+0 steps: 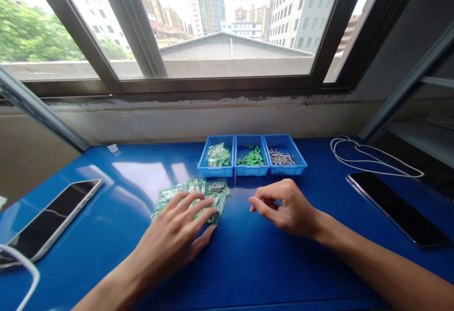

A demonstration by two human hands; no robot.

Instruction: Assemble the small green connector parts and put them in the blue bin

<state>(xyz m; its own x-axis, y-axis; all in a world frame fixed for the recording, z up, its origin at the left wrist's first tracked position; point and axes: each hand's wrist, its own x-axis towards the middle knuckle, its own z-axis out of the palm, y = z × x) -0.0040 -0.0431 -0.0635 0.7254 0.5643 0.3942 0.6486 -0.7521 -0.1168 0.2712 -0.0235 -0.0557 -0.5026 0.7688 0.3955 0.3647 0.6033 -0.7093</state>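
Note:
My left hand (182, 223) rests with its fingers spread over several small clear plastic bags (218, 189) on the table. The bags have green edges, and metal and green pieces show inside. To the right, my right hand (285, 207) hovers with thumb and forefinger pinched together; anything between them is too small or hidden to make out. Beyond the hands, three blue bins stand side by side. The left bin (216, 171) holds more packed bags (218, 154). Green plastic plugs (252, 156) lie in the middle bin (251, 171), and metal screws (281, 157) in the right bin (289, 170).
A phone with a white edge (53, 221) lies at the left, near a white cable (24, 268). Another dark phone (399, 207) lies at the right, below a looped white cable (372, 157). The blue table (227, 273) ends at a wall under a window.

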